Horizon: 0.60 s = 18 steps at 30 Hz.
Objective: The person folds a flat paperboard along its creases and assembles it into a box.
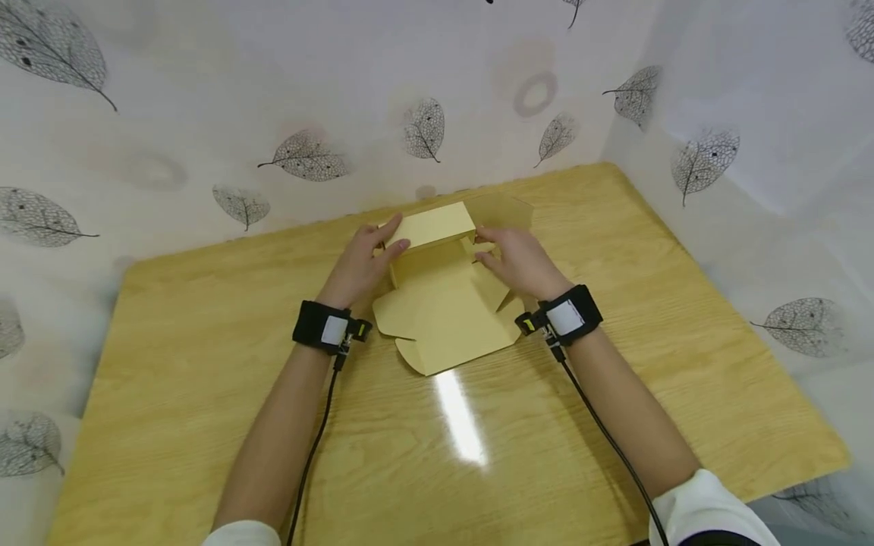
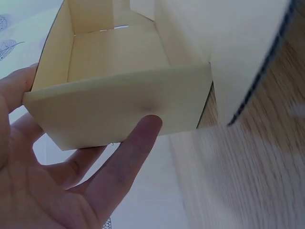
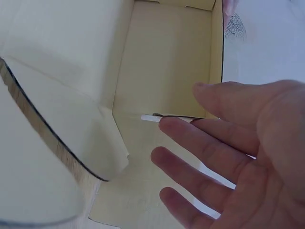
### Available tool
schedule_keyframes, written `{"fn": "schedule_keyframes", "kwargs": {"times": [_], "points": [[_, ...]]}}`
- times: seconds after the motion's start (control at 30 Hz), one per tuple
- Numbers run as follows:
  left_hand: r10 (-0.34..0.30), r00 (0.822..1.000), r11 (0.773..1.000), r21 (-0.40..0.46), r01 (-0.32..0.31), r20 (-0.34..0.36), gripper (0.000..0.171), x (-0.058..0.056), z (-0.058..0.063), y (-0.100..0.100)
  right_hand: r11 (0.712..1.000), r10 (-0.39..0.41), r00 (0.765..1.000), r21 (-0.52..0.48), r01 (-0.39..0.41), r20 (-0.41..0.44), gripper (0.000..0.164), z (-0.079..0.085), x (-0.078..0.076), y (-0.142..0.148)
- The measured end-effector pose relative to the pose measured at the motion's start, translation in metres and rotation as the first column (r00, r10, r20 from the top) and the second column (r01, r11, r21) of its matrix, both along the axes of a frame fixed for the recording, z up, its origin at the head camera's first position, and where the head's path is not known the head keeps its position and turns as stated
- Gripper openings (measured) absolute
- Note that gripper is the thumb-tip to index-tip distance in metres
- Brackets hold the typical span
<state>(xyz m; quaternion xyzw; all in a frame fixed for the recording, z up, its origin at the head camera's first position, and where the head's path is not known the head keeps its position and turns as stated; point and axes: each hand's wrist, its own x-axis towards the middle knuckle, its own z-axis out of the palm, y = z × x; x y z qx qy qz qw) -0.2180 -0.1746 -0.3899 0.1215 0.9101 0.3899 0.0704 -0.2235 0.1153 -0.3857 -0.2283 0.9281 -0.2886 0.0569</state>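
A partly folded yellowish cardboard box [image 1: 434, 226] stands on its side near the back of the table, its open side towards me. Its lid panel [image 1: 454, 318] lies flat in front, with rounded side flaps. My left hand [image 1: 359, 264] holds the box's left end. In the left wrist view one fingertip presses the end panel [image 2: 119, 107], while other fingers reach behind it. At the right end is my right hand [image 1: 520, 262], thumb and fingers spread. In the right wrist view its fingertips lie right at the cut edge beside a loose flap [image 3: 157, 167].
The wood-grain table [image 1: 205, 394] meets a wall [image 1: 382, 68] with a leaf pattern close behind the box. A side flap [image 1: 501, 211] sticks out at the back right. Black wrist bands with cameras and cables [image 1: 321, 432] run along both forearms.
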Motion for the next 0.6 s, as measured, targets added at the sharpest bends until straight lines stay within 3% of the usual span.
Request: {"fn": "schedule_keyframes", "kwargs": {"times": [0.3,0.43,0.6], "points": [[-0.007,1.0,0.998,-0.064,0.006,-0.014,0.065,0.0,0.001,0.001,0.99,-0.134,0.984,-0.027,0.138,0.12,0.049,-0.008,-0.003,0.007],[-0.007,1.0,0.999,-0.052,0.006,-0.009,0.064,0.0,0.005,0.002,0.974,-0.143,0.977,-0.154,0.167,0.161,0.049,-0.011,-0.007,0.004],[-0.003,1.0,0.999,-0.053,0.003,0.002,0.065,0.0,0.006,0.003,0.926,-0.078,0.959,-0.337,0.171,0.273,0.052,-0.015,-0.009,-0.002]]}}
